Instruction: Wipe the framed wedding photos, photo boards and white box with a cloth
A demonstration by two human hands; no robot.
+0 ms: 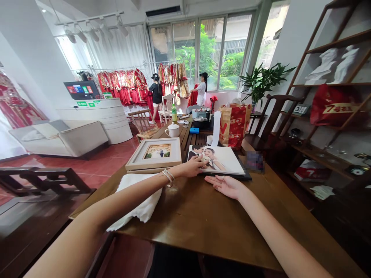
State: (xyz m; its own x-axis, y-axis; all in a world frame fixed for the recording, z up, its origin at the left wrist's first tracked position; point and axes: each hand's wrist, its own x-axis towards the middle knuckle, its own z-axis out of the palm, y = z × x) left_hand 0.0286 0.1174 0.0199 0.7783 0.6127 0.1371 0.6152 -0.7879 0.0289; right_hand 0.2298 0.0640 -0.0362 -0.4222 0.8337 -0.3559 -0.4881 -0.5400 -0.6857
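My left hand (193, 166) reaches over the near left edge of a wedding photo panel (227, 158), fingers stretched out across the printed picture. Palm turned up, my right hand (224, 186) rests just in front of the panel's near edge with its fingers extended and nothing in it. Beneath the panel lies a dark flat board or album (247, 177). To the left, a light wooden picture frame (176, 154) with a small photo inside lies on the table (203, 216). A white cloth (139, 200) is spread under my left forearm.
Behind the frame stands a white lidded mug (173, 130). A red and tan paper bag (233, 125), a blue box (194, 130) and a green bottle (174, 114) stand farther back. Shelves (327, 146) rise at right. Two people are near the clothes racks.
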